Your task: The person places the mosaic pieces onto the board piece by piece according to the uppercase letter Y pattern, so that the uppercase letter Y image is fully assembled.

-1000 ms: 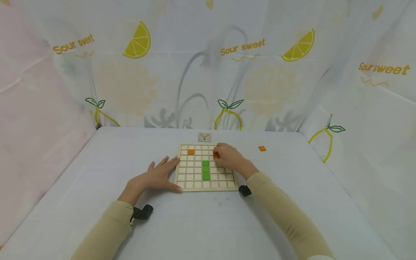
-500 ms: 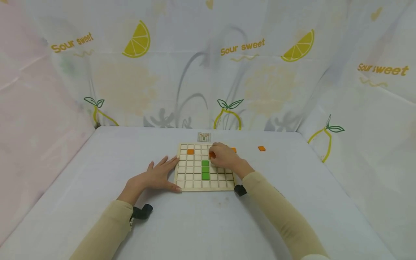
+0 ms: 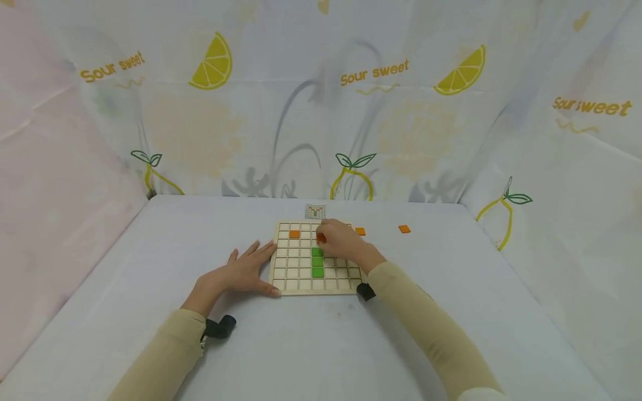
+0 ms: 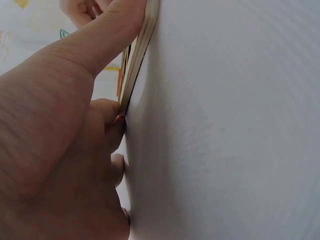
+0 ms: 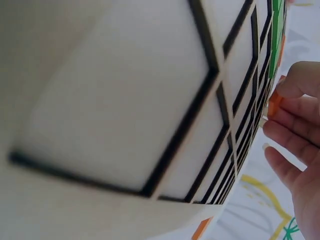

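In the head view, a square wooden grid board point(image 3: 292, 273) lies on the white table. My left hand point(image 3: 243, 273) rests spread at its left side, thumb at the near corner and fingertips along the edge. My right hand point(image 3: 341, 240) is over the upper middle of the board, pinching an orange square tile point(image 5: 275, 102) between thumb and fingers. Directly in front of that tile, a column of green tiles point(image 3: 317, 262) fills cells of the grid. One orange tile point(image 3: 294, 234) sits in a cell at the upper left. The right hand covers several cells.
Just beyond the board's right edge lies a loose orange tile point(image 3: 360, 231), and farther right another loose orange tile point(image 3: 404, 229). Behind the board is a small pattern card point(image 3: 315, 211) with a coloured grid. Printed fabric walls enclose the table's back and sides.
My right hand has slid left across the board with the orange tile, from right of the green column to just behind it. A loose orange tile has come into fuller view. The left hand stays put.
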